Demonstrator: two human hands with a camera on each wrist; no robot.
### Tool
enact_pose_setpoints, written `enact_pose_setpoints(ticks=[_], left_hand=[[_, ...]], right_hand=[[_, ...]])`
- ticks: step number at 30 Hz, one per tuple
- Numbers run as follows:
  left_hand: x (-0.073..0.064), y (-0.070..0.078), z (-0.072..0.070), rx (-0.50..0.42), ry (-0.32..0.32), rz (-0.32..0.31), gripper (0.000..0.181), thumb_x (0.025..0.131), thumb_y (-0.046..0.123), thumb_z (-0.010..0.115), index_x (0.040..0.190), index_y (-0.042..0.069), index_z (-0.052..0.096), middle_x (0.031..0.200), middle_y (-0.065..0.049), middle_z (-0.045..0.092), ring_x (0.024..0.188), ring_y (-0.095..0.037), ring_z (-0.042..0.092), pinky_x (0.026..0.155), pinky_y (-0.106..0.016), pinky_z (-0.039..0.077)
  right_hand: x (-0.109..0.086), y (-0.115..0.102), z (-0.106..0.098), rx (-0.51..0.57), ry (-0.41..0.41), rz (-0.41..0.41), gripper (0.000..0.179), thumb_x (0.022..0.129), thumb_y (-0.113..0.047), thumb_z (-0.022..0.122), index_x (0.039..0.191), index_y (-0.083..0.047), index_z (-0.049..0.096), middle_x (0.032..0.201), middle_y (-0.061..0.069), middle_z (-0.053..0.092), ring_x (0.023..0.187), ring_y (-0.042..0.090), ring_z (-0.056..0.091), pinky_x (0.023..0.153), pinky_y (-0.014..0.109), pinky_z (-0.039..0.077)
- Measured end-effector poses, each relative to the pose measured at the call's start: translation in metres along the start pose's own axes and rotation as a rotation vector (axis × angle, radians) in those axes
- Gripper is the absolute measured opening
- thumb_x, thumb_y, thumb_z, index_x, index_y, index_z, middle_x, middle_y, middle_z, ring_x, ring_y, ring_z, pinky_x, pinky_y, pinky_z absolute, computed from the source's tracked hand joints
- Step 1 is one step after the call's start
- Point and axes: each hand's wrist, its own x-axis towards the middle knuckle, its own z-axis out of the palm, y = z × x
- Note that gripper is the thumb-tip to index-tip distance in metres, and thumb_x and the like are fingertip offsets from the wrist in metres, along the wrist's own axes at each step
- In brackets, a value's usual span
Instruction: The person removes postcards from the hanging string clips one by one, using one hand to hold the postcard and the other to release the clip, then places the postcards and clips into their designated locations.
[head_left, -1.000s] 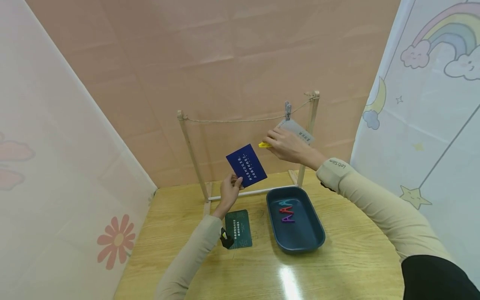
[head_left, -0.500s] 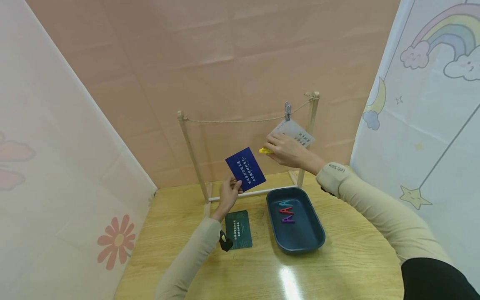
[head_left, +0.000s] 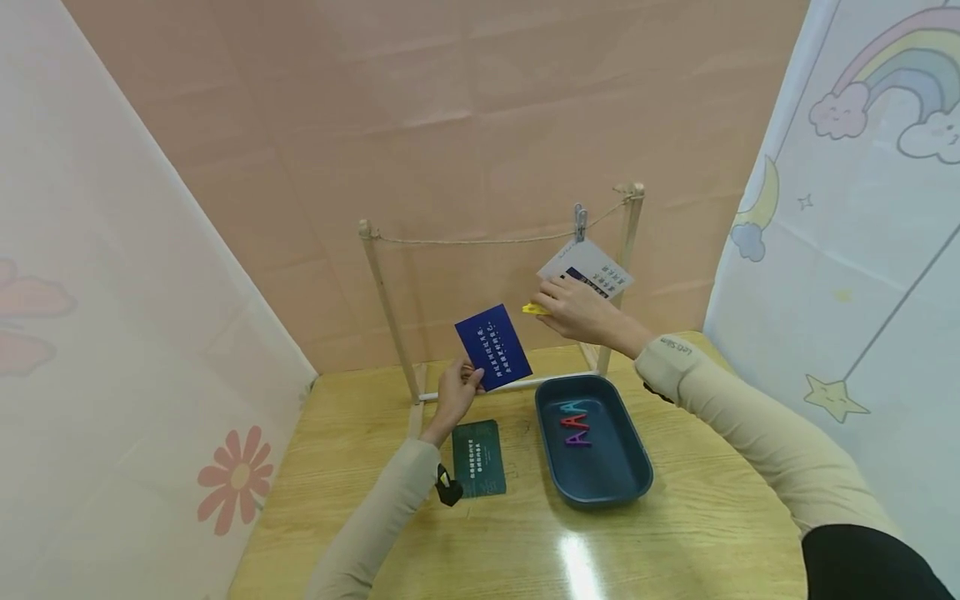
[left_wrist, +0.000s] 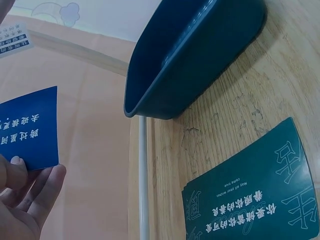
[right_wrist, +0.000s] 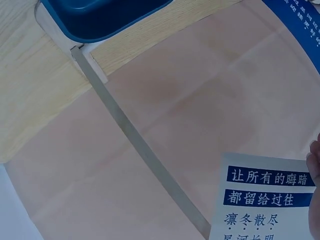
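A dark blue card with white writing is pinched at its lower edge by my left hand. My right hand pinches a yellow clothespin, up and to the right of that card and apart from it. Behind the right hand, a white card hangs tilted from the rope under a grey clothespin; the hand covers its lower left part in the head view. Printed lines on this white card show beside the fingers in the right wrist view, where the yellow clothespin is out of sight.
A wooden frame carries the rope between two posts. A dark blue tray on the table holds purple, red and teal clothespins. Green cards lie left of the tray, near the left wrist.
My right hand has come down a little with the yellow clothespin, uncovering more of the white card. The blue card in my left hand has dropped slightly. The head view has shifted a bit.
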Motion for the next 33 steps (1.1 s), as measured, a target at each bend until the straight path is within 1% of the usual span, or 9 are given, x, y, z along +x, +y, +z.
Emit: enact_pose_setpoints(ticks=[5, 8, 11, 14, 21, 25, 30, 33], left_hand=[[-0.001, -0.003, 0.0, 0.032, -0.003, -0.031, 0.008, 0.1, 0.002, 0.058, 0.103, -0.005, 0.059, 0.088, -0.02, 0.068, 0.076, -0.035, 0.068, 0.064, -0.029, 0.061], [-0.002, -0.004, 0.0, 0.048, -0.015, -0.043, 0.008, 0.1, 0.003, 0.058, 0.104, -0.004, 0.06, 0.087, -0.018, 0.068, 0.075, -0.029, 0.068, 0.065, -0.028, 0.061], [-0.003, -0.005, 0.0, 0.055, -0.028, -0.045, 0.008, 0.1, 0.003, 0.057, 0.103, -0.005, 0.059, 0.086, -0.018, 0.068, 0.074, -0.027, 0.067, 0.064, -0.029, 0.061], [-0.004, -0.005, 0.0, 0.056, -0.038, -0.048, 0.008, 0.1, 0.002, 0.057, 0.103, -0.006, 0.058, 0.085, -0.019, 0.068, 0.073, -0.027, 0.067, 0.063, -0.028, 0.061], [-0.004, -0.008, -0.002, 0.063, -0.047, -0.058, 0.01, 0.1, 0.001, 0.056, 0.103, -0.008, 0.056, 0.087, -0.02, 0.068, 0.073, -0.03, 0.068, 0.062, -0.028, 0.061], [-0.005, -0.01, -0.006, 0.057, -0.057, -0.057, 0.011, 0.101, 0.003, 0.056, 0.103, -0.008, 0.055, 0.088, -0.02, 0.068, 0.075, -0.035, 0.067, 0.063, -0.029, 0.061], [-0.006, -0.012, -0.008, 0.062, -0.06, -0.069, 0.009, 0.1, 0.002, 0.057, 0.102, -0.007, 0.055, 0.086, -0.019, 0.068, 0.073, -0.034, 0.068, 0.061, -0.029, 0.061], [-0.008, -0.014, -0.009, 0.074, -0.069, -0.074, 0.007, 0.1, 0.001, 0.057, 0.1, -0.006, 0.054, 0.084, -0.019, 0.068, 0.073, -0.038, 0.068, 0.06, -0.029, 0.06]], right_hand=[[-0.006, -0.002, 0.003, 0.01, -0.004, 0.013, 0.026, 0.088, -0.016, 0.077, 0.105, 0.0, 0.067, 0.096, 0.013, 0.063, 0.086, 0.028, 0.061, 0.079, 0.041, 0.055], [-0.009, -0.004, 0.005, 0.019, -0.014, 0.02, 0.025, 0.088, -0.015, 0.076, 0.105, 0.0, 0.067, 0.095, 0.012, 0.062, 0.083, 0.025, 0.06, 0.073, 0.038, 0.055], [-0.013, -0.005, 0.005, 0.019, -0.014, 0.024, 0.026, 0.087, -0.015, 0.077, 0.105, -0.001, 0.066, 0.094, 0.011, 0.061, 0.079, 0.024, 0.059, 0.067, 0.036, 0.053], [-0.015, -0.007, 0.006, 0.016, -0.015, 0.028, 0.027, 0.087, -0.017, 0.077, 0.106, -0.001, 0.066, 0.093, 0.01, 0.061, 0.078, 0.023, 0.059, 0.066, 0.036, 0.053], [-0.022, -0.013, 0.011, 0.04, -0.039, 0.032, 0.027, 0.088, -0.017, 0.076, 0.106, 0.001, 0.067, 0.094, 0.011, 0.061, 0.082, 0.026, 0.058, 0.076, 0.041, 0.054], [-0.026, -0.015, 0.017, 0.057, -0.034, 0.035, 0.025, 0.087, -0.015, 0.078, 0.104, 0.001, 0.068, 0.094, 0.011, 0.062, 0.083, 0.027, 0.058, 0.076, 0.041, 0.054], [-0.032, -0.019, 0.021, 0.093, -0.045, 0.054, 0.027, 0.086, -0.015, 0.078, 0.105, 0.001, 0.067, 0.095, 0.011, 0.061, 0.083, 0.025, 0.058, 0.071, 0.038, 0.053], [-0.035, -0.021, 0.023, 0.107, -0.052, 0.061, 0.029, 0.086, -0.016, 0.078, 0.107, 0.001, 0.067, 0.096, 0.011, 0.061, 0.083, 0.025, 0.058, 0.071, 0.039, 0.054]])
